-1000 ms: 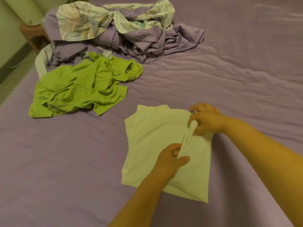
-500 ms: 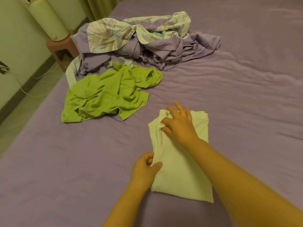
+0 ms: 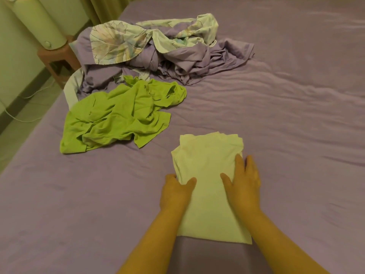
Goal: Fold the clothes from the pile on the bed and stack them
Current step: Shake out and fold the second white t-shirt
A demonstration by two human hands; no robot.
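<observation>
Left hand (image 3: 176, 191) grasps the pale folded shirt's (image 3: 207, 165) left edge, right hand (image 3: 244, 181) rests flat and released on its right edge, bare purple bed (image 3: 296, 125) beyond

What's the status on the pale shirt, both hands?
Left hand grips pale shirt edge. Right hand flat on it. Green shirt unfolded, apart.
</observation>
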